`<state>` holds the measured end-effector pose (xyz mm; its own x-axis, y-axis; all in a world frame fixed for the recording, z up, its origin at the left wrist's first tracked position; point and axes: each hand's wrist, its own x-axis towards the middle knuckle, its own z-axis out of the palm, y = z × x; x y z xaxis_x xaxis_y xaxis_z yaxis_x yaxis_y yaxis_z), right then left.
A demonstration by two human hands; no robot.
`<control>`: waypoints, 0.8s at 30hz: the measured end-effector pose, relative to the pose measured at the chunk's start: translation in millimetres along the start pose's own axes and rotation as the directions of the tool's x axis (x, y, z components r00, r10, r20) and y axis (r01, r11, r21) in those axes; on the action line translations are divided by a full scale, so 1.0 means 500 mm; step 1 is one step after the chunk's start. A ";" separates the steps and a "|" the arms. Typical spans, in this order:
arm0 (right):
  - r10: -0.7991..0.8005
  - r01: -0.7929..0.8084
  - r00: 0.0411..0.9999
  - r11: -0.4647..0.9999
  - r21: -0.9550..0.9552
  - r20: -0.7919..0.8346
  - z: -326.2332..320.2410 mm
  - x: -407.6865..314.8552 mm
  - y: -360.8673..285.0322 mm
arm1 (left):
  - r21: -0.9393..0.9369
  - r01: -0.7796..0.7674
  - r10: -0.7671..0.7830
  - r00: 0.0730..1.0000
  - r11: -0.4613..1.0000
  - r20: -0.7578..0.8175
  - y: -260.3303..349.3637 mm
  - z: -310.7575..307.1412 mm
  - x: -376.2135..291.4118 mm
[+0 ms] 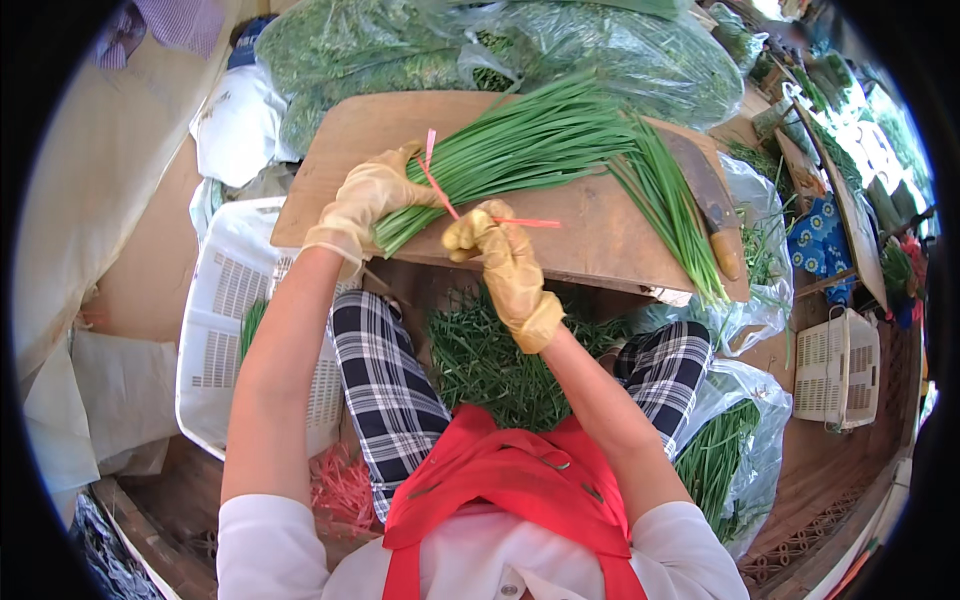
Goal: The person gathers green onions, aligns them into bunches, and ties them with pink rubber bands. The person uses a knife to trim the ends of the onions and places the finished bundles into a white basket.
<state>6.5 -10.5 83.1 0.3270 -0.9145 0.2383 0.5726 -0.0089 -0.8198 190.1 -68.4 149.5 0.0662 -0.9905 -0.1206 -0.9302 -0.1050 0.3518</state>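
A bundle of long green chives lies across the wooden board, its cut ends toward me. My left hand, in a thin yellowish glove, grips the bundle near those ends. A pink plastic tie strip crosses the bundle there. One end sticks up by my left hand; the other runs to my gloved right hand, which pinches it, with a tail poking out to the right. A smaller loose bunch of chives rests at the board's right side, beside a knife with a wooden handle.
Large plastic bags of greens stand behind the board. A white plastic basket is at my left, pink strips below it. Green trimmings pile between my knees. Another bag of chives lies at right.
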 end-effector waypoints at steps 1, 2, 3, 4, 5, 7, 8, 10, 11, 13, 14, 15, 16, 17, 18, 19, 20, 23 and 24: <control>-0.011 0.006 0.996 0.998 0.062 0.087 -0.010 0.015 0.001 | 0.023 -0.031 0.032 0.999 0.999 -0.031 0.008 0.006 0.008; -0.018 0.017 0.997 1.000 0.014 0.071 -0.014 0.022 0.003 | 0.297 -0.052 0.102 0.983 0.953 -0.154 0.025 0.029 0.002; -0.027 0.029 0.998 0.999 -0.032 0.050 -0.005 0.028 -0.003 | 0.428 -0.212 0.343 0.903 0.879 -0.257 0.016 0.062 -0.005; -0.004 0.005 0.998 1.000 -0.001 0.065 0.013 0.026 -0.005 | 0.563 -0.117 0.390 0.833 0.818 -0.393 -0.019 0.106 0.007; -0.015 0.009 0.997 0.998 0.069 0.074 0.028 0.026 0.001 | 0.661 -0.004 0.447 0.739 0.750 -0.503 -0.058 0.162 0.025; 0.061 -0.065 0.992 0.997 0.032 0.113 0.034 0.016 0.007 | 0.657 0.033 0.415 0.751 0.753 -0.513 -0.050 0.167 0.023; 0.003 -0.008 0.996 0.999 0.052 0.093 0.037 0.019 0.008 | 0.569 -0.030 0.359 0.803 0.822 -0.475 -0.054 0.159 0.023; -0.005 0.003 0.998 1.000 0.025 0.064 0.028 0.011 0.010 | 0.480 -0.047 0.259 0.886 0.876 -0.385 -0.037 0.140 0.015; -0.009 0.009 0.999 1.000 0.012 0.050 0.024 0.008 0.012 | 0.460 -0.075 0.269 0.888 0.885 -0.372 -0.036 0.136 0.013; -0.078 0.086 0.994 0.991 -0.104 0.078 0.022 -0.002 0.033 | 0.421 -0.130 0.291 0.893 0.898 -0.344 -0.037 0.124 0.002; -0.084 0.093 0.993 0.988 -0.123 0.077 0.023 -0.014 0.040 | 0.420 -0.149 0.315 0.878 0.895 -0.361 -0.041 0.124 0.003; -0.088 0.098 0.993 0.985 -0.142 0.075 0.027 -0.021 0.042 | 0.425 -0.106 0.256 0.915 0.899 -0.313 -0.037 0.121 -0.003; -0.042 0.051 0.995 0.993 -0.106 0.088 0.020 -0.020 0.035 | 0.432 -0.069 0.199 0.943 0.899 -0.265 -0.018 0.109 -0.008; -0.047 0.059 0.994 0.991 -0.123 0.099 0.010 -0.017 0.037 | 0.441 -0.032 0.141 0.966 0.897 -0.217 0.003 0.092 -0.012; -0.048 0.063 0.993 0.988 -0.141 0.107 -0.002 -0.013 0.039 | 0.442 -0.001 0.062 0.990 0.897 -0.124 0.028 0.068 -0.014; -0.044 0.063 0.991 0.986 -0.153 0.124 -0.006 -0.012 0.041 | 0.487 -0.013 0.076 0.991 0.874 -0.109 0.023 0.065 -0.007; 0.009 0.025 0.988 0.974 -0.225 0.152 -0.012 -0.012 0.038 | 0.529 -0.027 0.089 0.992 0.848 -0.092 0.015 0.062 0.009; 0.017 -0.016 1.000 0.999 -0.050 0.016 -0.021 -0.008 0.010 | 0.378 -0.150 0.161 0.987 0.914 0.002 0.001 0.039 0.031; 0.028 -0.027 0.999 0.999 0.033 -0.022 -0.036 -0.004 0.006 | 0.206 -0.129 0.106 0.988 0.970 0.116 0.010 0.003 0.039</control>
<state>-6.0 -16.0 70.9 0.3264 -0.9229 0.2042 0.5881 0.0291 -0.8083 186.2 -88.2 147.6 -0.0756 -0.9790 -0.1895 -0.9853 0.0441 0.1653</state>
